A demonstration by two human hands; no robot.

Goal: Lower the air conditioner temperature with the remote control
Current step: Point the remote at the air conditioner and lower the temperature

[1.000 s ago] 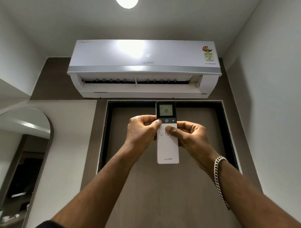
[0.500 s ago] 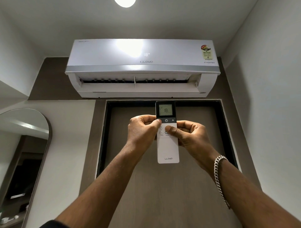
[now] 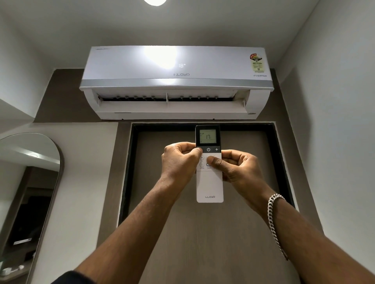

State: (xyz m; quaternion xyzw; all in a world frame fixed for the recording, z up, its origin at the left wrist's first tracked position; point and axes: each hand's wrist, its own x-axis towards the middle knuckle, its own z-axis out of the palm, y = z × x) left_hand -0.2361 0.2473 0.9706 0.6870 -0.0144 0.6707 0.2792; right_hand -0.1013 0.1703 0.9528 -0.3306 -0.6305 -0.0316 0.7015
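Observation:
A white wall air conditioner [image 3: 174, 66] hangs high on the wall ahead, its flap open and its front display reading 18. Below it I hold up a slim white remote control [image 3: 209, 186] with a dark top; its screen reads 17. My left hand [image 3: 178, 162] grips the remote's left edge, thumb near the power button. My right hand [image 3: 237, 166] holds the right edge, its thumb pressed on the buttons below the plus key. Both hands cover the middle of the remote.
A brown door [image 3: 203, 233] in a dark frame stands straight ahead under the unit. An arched mirror [image 3: 26, 192] hangs on the left wall. A plain wall [image 3: 334, 142] closes the right side. A ceiling light [image 3: 155, 1] glows overhead.
The remote's screen has gone from 18 to 17. The air conditioner's display still reads 18. Hands and remote have barely shifted.

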